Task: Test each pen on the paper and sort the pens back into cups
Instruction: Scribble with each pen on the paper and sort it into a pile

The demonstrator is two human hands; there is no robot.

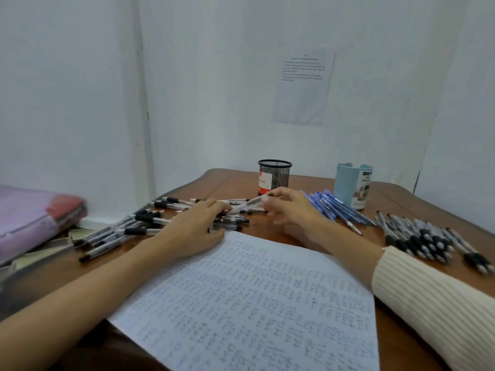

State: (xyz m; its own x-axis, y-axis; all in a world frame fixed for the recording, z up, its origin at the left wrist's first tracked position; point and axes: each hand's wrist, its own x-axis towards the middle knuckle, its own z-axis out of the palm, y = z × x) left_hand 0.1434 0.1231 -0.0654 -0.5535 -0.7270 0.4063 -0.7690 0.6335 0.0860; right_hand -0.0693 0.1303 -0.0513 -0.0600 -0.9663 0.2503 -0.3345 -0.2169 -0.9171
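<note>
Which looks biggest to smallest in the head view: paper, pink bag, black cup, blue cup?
1. paper
2. pink bag, partly cut off by the edge
3. blue cup and black cup look nearly alike, so no ranking

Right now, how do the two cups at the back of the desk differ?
The black mesh cup is see-through wire with a red-and-white label; the pale blue cup is solid. The black mesh cup stands just behind the right hand; the pale blue cup stands further right, by the blue pens. Both are upright, no pens showing above their rims.
</note>
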